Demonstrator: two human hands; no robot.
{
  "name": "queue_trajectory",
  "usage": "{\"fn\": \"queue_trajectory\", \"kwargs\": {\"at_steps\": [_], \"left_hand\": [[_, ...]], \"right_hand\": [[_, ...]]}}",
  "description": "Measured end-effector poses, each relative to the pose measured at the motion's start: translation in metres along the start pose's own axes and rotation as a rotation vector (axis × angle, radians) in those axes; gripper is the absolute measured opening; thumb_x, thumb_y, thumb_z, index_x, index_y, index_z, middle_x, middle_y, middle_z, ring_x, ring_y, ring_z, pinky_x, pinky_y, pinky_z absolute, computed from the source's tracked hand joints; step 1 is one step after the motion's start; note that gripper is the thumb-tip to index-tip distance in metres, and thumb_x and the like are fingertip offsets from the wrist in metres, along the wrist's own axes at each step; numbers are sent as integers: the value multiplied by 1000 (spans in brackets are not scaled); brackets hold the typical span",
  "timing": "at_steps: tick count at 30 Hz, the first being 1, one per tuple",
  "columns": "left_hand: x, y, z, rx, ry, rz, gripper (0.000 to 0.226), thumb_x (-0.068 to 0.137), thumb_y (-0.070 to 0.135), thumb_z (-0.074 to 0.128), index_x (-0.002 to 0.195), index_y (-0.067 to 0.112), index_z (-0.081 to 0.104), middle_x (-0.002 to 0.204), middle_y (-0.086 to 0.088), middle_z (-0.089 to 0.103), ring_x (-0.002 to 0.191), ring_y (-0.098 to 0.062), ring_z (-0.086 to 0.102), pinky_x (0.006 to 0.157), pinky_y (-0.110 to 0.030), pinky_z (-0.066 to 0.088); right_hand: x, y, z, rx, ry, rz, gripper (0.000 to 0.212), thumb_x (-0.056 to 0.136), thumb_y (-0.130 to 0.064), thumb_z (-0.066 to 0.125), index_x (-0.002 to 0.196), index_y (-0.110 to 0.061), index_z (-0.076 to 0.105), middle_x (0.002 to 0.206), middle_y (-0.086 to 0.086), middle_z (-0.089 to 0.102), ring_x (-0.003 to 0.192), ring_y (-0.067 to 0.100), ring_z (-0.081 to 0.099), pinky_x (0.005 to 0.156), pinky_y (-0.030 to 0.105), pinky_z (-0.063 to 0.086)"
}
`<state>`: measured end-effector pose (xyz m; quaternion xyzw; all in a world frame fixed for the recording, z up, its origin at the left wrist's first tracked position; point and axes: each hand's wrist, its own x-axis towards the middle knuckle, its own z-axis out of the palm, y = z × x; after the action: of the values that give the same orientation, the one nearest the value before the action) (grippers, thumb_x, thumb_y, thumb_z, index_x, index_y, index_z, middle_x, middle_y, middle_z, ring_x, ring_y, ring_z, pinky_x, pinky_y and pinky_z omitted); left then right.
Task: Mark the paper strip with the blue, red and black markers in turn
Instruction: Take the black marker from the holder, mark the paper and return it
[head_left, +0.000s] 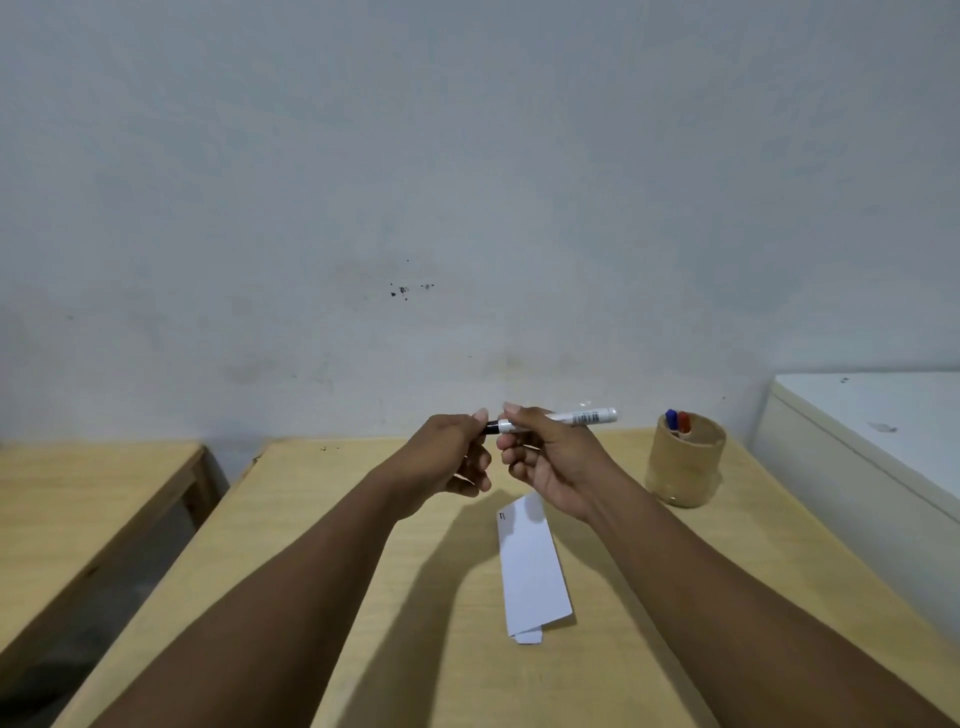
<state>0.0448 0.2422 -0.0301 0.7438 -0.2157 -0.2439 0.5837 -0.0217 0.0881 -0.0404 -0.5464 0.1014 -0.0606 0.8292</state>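
Note:
Above the wooden table I hold a white-bodied black marker level. My right hand grips its barrel, while my left hand pinches its black cap end. Whether the cap is seated or off, I cannot tell. Below my hands the white paper strip lies flat on the table, with a small dark mark near its far left corner. The blue marker and the red marker stand in a round tan holder to the right.
The light wooden table runs up to a pale wall. A second wooden table stands to the left across a gap. A white cabinet borders the right side.

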Motion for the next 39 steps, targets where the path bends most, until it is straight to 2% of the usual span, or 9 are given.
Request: {"fn": "queue_trajectory", "kwargs": {"at_steps": [6, 11, 14, 18, 20, 25, 31, 36, 39], "left_hand": [[6, -20, 6, -219, 64, -126, 39, 106, 34, 36, 72, 16, 43, 51, 1, 32, 44, -22, 41, 54, -30, 38], [6, -50, -1, -300, 153, -206, 43, 108, 36, 36, 72, 13, 45, 54, -6, 58, 54, -28, 63, 57, -33, 48], [4, -59, 8, -387, 81, -262, 42, 108, 36, 38, 76, 10, 46, 68, -16, 69, 65, -33, 71, 61, -37, 55], [10, -71, 21, -402, -30, -307, 41, 107, 35, 38, 78, 9, 46, 86, -26, 73, 86, -40, 75, 80, -45, 59], [13, -76, 24, -364, -62, -311, 41, 107, 37, 38, 78, 9, 47, 91, -26, 76, 93, -39, 76, 83, -44, 60], [18, -82, 25, -260, -65, -294, 37, 107, 35, 40, 83, 9, 50, 93, -25, 76, 86, -31, 77, 70, -33, 61], [17, -84, 26, -249, -44, -246, 36, 107, 34, 42, 87, 6, 54, 90, -24, 77, 85, -30, 78, 73, -33, 62], [13, -86, 27, -238, -32, -202, 36, 107, 34, 42, 87, 8, 56, 86, -21, 77, 98, -39, 76, 76, -35, 61], [13, -87, 28, -234, -28, -194, 35, 107, 34, 43, 88, 8, 57, 85, -20, 77, 92, -36, 77, 76, -35, 61]], "right_hand": [[4, 5, -15, -93, -36, -50, 6, 93, -8, 68, 90, -5, 64, 71, 14, 67, 59, 20, 63, 62, 28, 49], [12, 14, -27, -186, 120, -94, 7, 92, -13, 69, 88, -9, 67, 68, 10, 66, 56, 21, 61, 51, 28, 45], [20, 38, -32, -336, 183, -96, 5, 91, -12, 67, 88, -9, 67, 66, 8, 67, 54, 20, 62, 46, 27, 44], [23, 69, -46, -478, 243, -75, 7, 86, -15, 69, 84, -9, 66, 65, 11, 69, 55, 24, 65, 47, 29, 43], [24, 78, -53, -519, 263, -74, 8, 85, -15, 69, 82, -9, 64, 66, 12, 70, 55, 23, 66, 48, 31, 44], [30, 87, -59, -547, 288, -98, 14, 84, -18, 71, 77, -9, 63, 62, 12, 73, 52, 25, 65, 48, 30, 46], [26, 90, -59, -576, 351, -137, 17, 82, -16, 74, 74, -7, 62, 55, 6, 71, 45, 18, 63, 46, 28, 49], [24, 91, -58, -636, 354, -161, 20, 81, -17, 76, 77, -4, 63, 57, 7, 71, 45, 15, 64, 46, 29, 48], [23, 91, -58, -638, 347, -173, 20, 81, -18, 77, 75, -6, 62, 59, 10, 71, 45, 15, 64, 47, 29, 49]]}}
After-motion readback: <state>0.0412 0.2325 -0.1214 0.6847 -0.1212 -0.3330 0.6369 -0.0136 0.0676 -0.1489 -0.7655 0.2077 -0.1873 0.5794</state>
